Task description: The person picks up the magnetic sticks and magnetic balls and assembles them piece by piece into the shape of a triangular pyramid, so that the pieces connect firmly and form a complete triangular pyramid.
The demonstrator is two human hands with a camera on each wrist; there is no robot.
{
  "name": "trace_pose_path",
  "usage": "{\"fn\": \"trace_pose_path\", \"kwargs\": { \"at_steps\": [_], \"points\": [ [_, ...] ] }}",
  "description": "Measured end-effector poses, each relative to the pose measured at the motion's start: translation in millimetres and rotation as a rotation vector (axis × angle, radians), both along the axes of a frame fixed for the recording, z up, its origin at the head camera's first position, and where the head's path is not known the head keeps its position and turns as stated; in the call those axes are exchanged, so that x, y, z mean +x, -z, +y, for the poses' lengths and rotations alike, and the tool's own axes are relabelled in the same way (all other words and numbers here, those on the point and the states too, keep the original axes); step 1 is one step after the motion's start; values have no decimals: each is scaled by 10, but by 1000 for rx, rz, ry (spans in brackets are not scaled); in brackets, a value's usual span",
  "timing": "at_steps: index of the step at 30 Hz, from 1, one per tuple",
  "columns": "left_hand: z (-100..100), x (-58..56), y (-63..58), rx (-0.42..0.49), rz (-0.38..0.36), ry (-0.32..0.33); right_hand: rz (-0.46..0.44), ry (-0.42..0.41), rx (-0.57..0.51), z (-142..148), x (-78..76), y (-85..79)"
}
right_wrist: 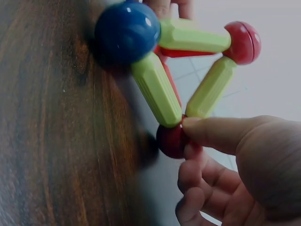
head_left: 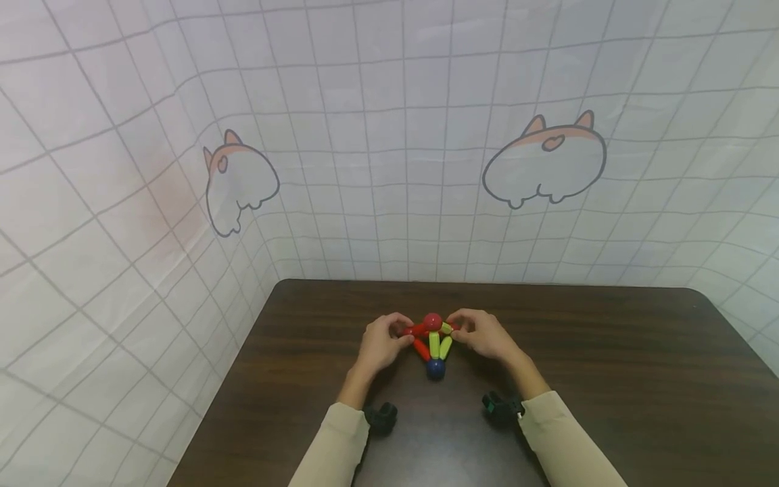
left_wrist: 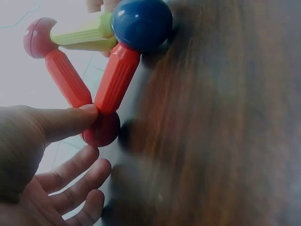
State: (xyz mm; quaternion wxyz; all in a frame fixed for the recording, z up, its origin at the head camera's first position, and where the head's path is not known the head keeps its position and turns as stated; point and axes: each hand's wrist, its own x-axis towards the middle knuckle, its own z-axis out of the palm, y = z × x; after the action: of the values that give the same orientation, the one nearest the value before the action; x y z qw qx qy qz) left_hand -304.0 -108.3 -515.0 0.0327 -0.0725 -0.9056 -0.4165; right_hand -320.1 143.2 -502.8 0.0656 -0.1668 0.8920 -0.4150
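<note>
A pyramid of magnetic rods and balls stands on the table between both hands. Its blue ball point(head_left: 435, 369) faces the near side, and one red ball point(head_left: 433, 322) tops the frame. My left hand point(head_left: 379, 345) pinches the left corner's red ball point(left_wrist: 103, 129), where two red rods point(left_wrist: 117, 77) meet; its other fingers are spread. At the opposite corner, my right hand point(head_left: 484, 334) pinches another red ball point(right_wrist: 170, 141) between thumb and index finger, beside the ends of yellow-green rods point(right_wrist: 157, 89). Fingertips partly cover both corner balls.
The dark wooden table point(head_left: 608, 352) reaches back to a white grid-patterned curtain point(head_left: 389, 169) with cartoon animal prints, which also hangs along the left side. Dark wrist devices point(head_left: 381, 419) sit at both cuffs, close over the tabletop.
</note>
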Motion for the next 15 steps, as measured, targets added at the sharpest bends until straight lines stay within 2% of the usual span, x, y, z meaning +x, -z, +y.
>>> {"fn": "trace_pose_path", "kwargs": {
  "at_steps": [6,15],
  "points": [
    [87,-87,-25,-9,-19,-14,-16,82,5,3,3,-3],
    [158,-227,-47,12,-28,-58,-53,65,-40,-6,18,2]
  ]
}}
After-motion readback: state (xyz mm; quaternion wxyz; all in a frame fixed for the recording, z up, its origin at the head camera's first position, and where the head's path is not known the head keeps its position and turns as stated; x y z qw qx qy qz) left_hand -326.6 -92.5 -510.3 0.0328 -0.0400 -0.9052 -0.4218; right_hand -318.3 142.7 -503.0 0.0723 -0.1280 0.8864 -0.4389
